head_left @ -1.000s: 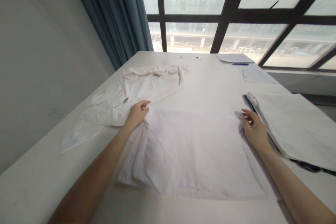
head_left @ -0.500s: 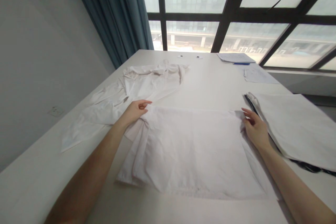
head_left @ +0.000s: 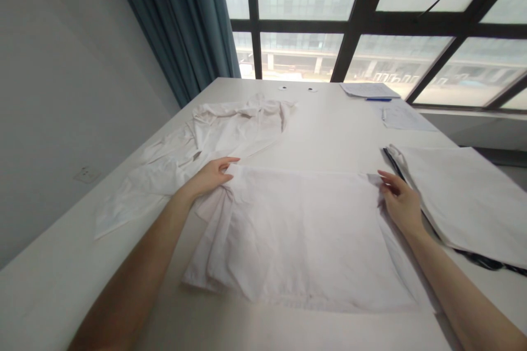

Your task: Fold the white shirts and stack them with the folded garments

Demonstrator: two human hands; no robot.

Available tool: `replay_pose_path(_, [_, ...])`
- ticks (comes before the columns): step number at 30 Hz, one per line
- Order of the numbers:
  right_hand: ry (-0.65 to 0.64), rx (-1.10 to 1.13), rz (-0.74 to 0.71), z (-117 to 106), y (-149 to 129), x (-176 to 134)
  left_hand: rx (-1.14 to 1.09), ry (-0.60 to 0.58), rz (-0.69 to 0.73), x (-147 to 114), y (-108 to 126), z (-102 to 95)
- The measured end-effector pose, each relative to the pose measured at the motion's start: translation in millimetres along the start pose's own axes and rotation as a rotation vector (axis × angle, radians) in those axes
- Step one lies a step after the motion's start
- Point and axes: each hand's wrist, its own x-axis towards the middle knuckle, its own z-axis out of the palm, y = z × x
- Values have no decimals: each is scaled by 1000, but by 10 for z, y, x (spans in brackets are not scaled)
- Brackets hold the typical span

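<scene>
A folded white garment (head_left: 304, 236) lies spread across the near part of the table, its far edge straight and several gathered folds on its left side. My left hand (head_left: 212, 176) is closed on the garment's far left corner, thumb and fingers pinching the fabric. At the far right corner, my right hand (head_left: 398, 200) pinches the cloth between thumb and fingers. Beyond my left hand lies a crumpled white garment (head_left: 242, 126), loosely spread with wrinkled, sleeve-like parts reaching toward the left edge.
On the right of the white table (head_left: 325, 126) rests a stack of white cloth (head_left: 473, 197) with black material under its edge. Papers (head_left: 368, 90) and a blue pen (head_left: 377, 100) lie at the far right. A wall stands left, a window behind.
My left hand has shifted very slightly to the right. Otherwise the garment and my right hand look almost the same.
</scene>
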Motion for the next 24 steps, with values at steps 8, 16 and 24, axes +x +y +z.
replay_pose_path(8, [-9,-56,-68,3,47,-6,-62,-270,23,-50,12,-146])
replay_pose_path(16, [-54,-12,8,-9,40,19,32,-308,-10,-68,-32,-200])
replay_pose_path(24, [-74,10,-9,1,81,32,-44,-101,-32,12,-71,-63])
